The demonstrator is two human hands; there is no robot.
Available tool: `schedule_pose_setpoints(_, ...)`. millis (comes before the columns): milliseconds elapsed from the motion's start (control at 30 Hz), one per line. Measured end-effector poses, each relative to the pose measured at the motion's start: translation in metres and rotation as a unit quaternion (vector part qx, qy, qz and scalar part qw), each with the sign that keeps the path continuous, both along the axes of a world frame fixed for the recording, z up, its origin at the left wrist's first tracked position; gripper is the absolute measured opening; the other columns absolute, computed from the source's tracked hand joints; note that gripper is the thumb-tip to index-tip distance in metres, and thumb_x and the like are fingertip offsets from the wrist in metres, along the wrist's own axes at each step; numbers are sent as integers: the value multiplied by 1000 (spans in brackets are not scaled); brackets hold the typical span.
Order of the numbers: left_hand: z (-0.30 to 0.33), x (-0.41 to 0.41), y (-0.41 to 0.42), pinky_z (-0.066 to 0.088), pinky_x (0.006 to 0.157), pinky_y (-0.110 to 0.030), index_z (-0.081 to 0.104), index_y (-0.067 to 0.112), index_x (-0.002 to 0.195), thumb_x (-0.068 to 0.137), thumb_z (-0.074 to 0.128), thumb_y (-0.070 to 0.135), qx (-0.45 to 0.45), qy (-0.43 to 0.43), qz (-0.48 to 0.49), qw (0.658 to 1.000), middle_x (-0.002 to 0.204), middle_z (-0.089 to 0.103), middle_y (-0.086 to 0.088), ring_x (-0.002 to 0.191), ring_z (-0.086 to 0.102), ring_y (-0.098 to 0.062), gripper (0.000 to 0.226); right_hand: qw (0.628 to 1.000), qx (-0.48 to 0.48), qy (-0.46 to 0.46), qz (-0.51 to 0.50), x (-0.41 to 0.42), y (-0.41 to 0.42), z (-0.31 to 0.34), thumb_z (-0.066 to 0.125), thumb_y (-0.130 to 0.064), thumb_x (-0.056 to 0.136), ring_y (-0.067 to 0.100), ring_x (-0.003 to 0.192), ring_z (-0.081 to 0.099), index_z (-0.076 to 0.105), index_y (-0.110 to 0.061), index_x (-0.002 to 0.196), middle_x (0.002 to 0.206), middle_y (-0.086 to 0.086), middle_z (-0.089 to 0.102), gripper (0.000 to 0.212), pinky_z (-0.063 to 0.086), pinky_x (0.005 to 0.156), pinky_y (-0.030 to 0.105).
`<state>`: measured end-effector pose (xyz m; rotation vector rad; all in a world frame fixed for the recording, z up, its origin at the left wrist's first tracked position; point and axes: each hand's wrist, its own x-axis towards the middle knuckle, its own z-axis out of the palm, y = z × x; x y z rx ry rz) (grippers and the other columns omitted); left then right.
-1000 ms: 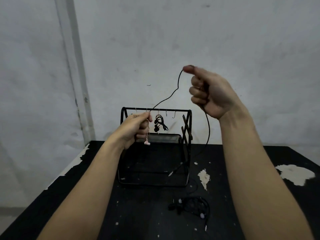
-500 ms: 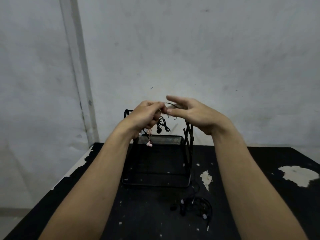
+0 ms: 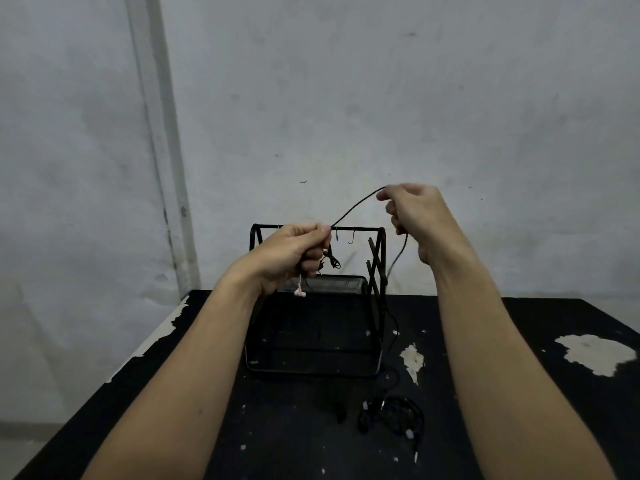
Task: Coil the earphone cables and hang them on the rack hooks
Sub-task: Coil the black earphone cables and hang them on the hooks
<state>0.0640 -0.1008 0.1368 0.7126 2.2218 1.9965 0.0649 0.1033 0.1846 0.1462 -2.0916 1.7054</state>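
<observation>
Two bare hands are holding a black earphone cable in the air in front of a black wire rack that is standing on a scuffed black tabletop. The left hand is pinching the cable by the rack's top bar, fingers curled. The right hand, higher up, is gripping it between thumb and forefinger; the cable is trailing down past the rack's right side. Another black earphone bundle is hanging from a hook, pink earbuds are dangling under the left hand, and a tangled black earphone is lying on the tabletop near the rack
</observation>
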Motion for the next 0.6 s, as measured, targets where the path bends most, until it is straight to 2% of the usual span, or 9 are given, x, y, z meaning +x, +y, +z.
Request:
schedule_pose_setpoints(33,1,0,2,21,48,-23,51,19,75,103,47,31,-4,0,5,1000,57,28,8,50,22,-10,31,998,65,0,-23,0,0,-3,56,-21,93,15,85,61,65,-11,124,99,2,65,33,47,80,31)
schedule_pose_setpoints(67,3,0,3,15,46,-22,52,19,75,103,47,32,-11,3,13,1000,56,28,10,50,19,-8,31,992,121,8,-25,1,-2,-5,56,-17,92,16,112,59,50,-10,142,125,4,61,51,45,96,30)
schedule_pose_setpoints(100,5,0,6,10,45,-22,52,20,75,103,48,33,-18,6,22,1000,56,28,11,49,17,-7,31,987,157,20,1,2,-5,-6,55,-14,92,15,130,49,36,-10,152,143,4,52,63,39,109,31)
schedule_pose_setpoints(133,7,0,8,8,44,-22,52,20,75,103,48,33,-20,8,33,999,55,29,12,48,17,-6,31,982,179,25,51,5,-8,-7,55,-12,93,12,137,44,31,-11,154,150,3,47,66,36,114,32)
schedule_pose_setpoints(200,9,-1,11,8,42,-20,53,19,75,102,49,33,-4,12,50,999,53,30,12,46,18,-5,31,963,209,0,171,10,-13,-7,55,-16,99,10,122,58,47,-12,146,133,2,63,47,42,108,27)
schedule_pose_setpoints(267,11,-1,10,7,41,-20,54,19,73,102,50,32,13,11,53,998,53,29,11,45,17,-5,32,942,253,-8,222,13,-13,-7,56,-24,101,12,85,68,71,-12,114,92,-1,71,23,50,84,21)
schedule_pose_setpoints(367,8,-2,6,7,40,-20,57,17,77,101,51,33,27,-6,36,999,54,28,10,44,16,-5,29,950,242,13,197,12,-13,-9,57,-24,101,8,54,52,72,-8,93,58,-15,59,23,46,63,27)
schedule_pose_setpoints(500,-4,-2,1,7,39,-18,61,14,83,100,49,38,4,-36,-5,999,54,32,8,43,18,-4,31,987,114,64,92,5,-16,-7,51,-23,103,7,46,40,65,-16,84,44,-20,50,24,42,50,27)
schedule_pose_setpoints(600,-9,0,0,6,43,-22,56,16,75,100,47,36,-7,-42,-45,998,52,27,8,43,18,-5,34,998,22,63,8,-4,-11,-7,53,-23,99,10,51,42,68,-18,84,55,-11,49,21,42,56,31)
